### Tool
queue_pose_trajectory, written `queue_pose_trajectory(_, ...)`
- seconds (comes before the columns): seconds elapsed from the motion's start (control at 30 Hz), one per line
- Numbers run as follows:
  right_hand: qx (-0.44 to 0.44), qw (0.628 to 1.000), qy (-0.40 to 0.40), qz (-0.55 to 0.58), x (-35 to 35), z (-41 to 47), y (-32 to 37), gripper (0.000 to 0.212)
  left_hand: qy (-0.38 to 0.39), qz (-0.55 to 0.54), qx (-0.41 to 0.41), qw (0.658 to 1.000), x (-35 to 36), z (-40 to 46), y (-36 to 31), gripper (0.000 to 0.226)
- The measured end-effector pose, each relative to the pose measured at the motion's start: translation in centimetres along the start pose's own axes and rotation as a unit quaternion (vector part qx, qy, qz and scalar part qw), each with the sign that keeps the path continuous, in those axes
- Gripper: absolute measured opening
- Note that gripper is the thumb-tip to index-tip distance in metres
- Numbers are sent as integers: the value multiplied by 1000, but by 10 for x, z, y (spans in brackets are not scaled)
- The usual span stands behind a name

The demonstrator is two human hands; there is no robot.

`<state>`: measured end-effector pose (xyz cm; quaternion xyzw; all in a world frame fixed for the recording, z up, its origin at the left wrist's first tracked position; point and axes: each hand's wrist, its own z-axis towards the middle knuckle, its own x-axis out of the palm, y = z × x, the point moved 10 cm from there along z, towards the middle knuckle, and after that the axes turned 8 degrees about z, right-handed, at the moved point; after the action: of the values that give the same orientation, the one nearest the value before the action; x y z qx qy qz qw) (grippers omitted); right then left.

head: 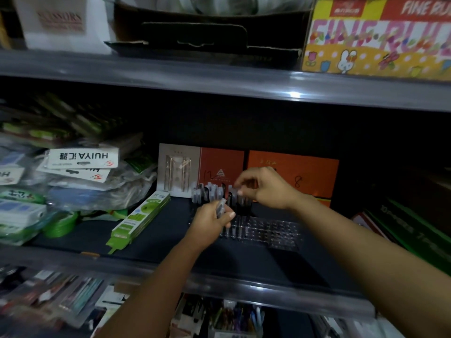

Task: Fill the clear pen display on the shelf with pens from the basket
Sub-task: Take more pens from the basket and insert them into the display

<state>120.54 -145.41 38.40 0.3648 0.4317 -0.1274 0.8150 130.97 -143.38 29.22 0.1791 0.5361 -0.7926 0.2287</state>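
L hand (pixel 211 222) grips pens (pixel 221 208); R hand (pixel 264 189) pinches pen top (blurred) over dim display (pixel 273 231).

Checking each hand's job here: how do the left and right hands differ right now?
The left hand sits nearer the shelf's front edge, gripping a bunch of pens. The right hand reaches further back and higher, pinching the top of one pen standing in the clear display. Both hover over that display.
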Motion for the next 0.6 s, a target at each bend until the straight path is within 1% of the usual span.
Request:
queue_pose_trajectory(0.1,1,996,49,80,10,-6,21,17,6,7,-7,1000,2,-1,-6,13)
queue_pose_trajectory(0.17,-1,993,70,93,17,-8,28,19,12,-7,-9,1000,4,-3,-13,16)
queue_pose_trajectory(0.27,-7,992,78,100,19,-11,34,14,18,-5,-14,1000,4,-4,-19,21)
queue_pose_trajectory(0.4,-2,991,76,109,14,-16,38,8,18,5,-17,1000,2,-7,-25,21)
queue_pose_trajectory(0.5,-10,992,47,113,-2,-16,41,6,11,10,-19,1000,-2,-8,-26,22)
queue_pose_trajectory(0.6,-9,991,7,136,-28,-17,39,5,-4,35,-30,999,-9,-10,-20,35)
